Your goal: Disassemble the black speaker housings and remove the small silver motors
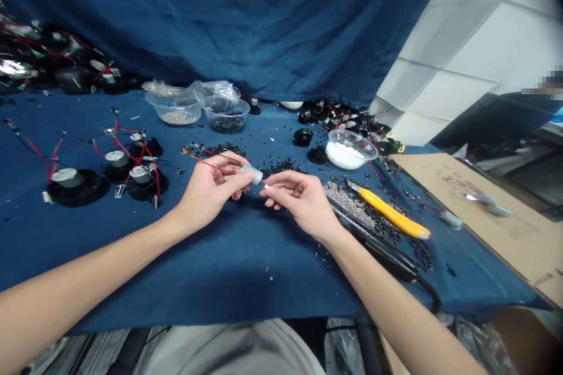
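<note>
Between the thumb and fingers of my left hand (215, 184) is a small silvery motor (252, 174), its red wires trailing back over the hand to a small brown part (187, 151). My right hand (301, 199) is just right of the motor's end, thumb and index finger pinching a tiny white piece (266, 187). Both hands are above the blue cloth (246, 281). Black bits (281, 165) are scattered behind the fingertips.
Wired motors on black bases (79, 187) stand left. Clear bowls (176, 114) sit behind, and a bowl of white pieces (347, 155) back right. A yellow-handled tool (393, 215), a black tool (378, 246), small screws (347, 202) and cardboard (484, 211) are on the right.
</note>
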Available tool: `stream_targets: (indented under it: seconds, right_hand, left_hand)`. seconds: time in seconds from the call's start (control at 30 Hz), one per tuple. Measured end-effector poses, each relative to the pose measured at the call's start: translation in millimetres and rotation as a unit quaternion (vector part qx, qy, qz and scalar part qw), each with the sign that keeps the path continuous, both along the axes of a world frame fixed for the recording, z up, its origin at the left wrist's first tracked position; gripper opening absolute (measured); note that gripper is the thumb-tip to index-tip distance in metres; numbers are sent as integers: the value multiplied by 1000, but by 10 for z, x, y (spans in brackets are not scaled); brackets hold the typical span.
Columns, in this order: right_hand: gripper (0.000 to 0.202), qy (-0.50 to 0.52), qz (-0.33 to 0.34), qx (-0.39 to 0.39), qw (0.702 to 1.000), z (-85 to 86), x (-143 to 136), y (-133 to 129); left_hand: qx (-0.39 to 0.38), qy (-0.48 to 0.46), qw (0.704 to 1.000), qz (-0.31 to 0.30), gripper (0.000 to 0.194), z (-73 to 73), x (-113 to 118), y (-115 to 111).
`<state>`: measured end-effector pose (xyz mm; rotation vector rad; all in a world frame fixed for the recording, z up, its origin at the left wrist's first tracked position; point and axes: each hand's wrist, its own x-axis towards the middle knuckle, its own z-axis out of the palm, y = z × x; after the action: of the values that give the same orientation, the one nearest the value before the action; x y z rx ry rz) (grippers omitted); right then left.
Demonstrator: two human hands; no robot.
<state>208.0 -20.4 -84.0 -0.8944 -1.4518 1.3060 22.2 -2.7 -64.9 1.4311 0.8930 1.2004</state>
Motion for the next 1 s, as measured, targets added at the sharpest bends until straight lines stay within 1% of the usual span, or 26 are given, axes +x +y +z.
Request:
stream_targets:
  seconds: [0.23,0.4,0.57,0.7,0.87,1.0]
  right_hand:
    - [25,29,16,-23,999,13,10,-15]
    - [25,36,22,-27,999,-4,14,-7]
    - [21,5,30,-8,999,0,26,-14]
    - [22,-30,28,1,999,17,37,-24]
    - [21,-44,37,14,998,38,29,-43]
    - [21,-79,34,35,996,46,20,-63]
  left_hand:
    - [11,16,1000,-2,25,-9,0,4]
    - [11,23,1000,-4,30,-20,1,-2]
    - [18,29,999,3,29,11,-1,-25]
    - [22,28,999,11,29,25,6,-30]
    - [15,27,999,7,30,27,16,-34]
    - [16,33,999,7,26,40,18,-45]
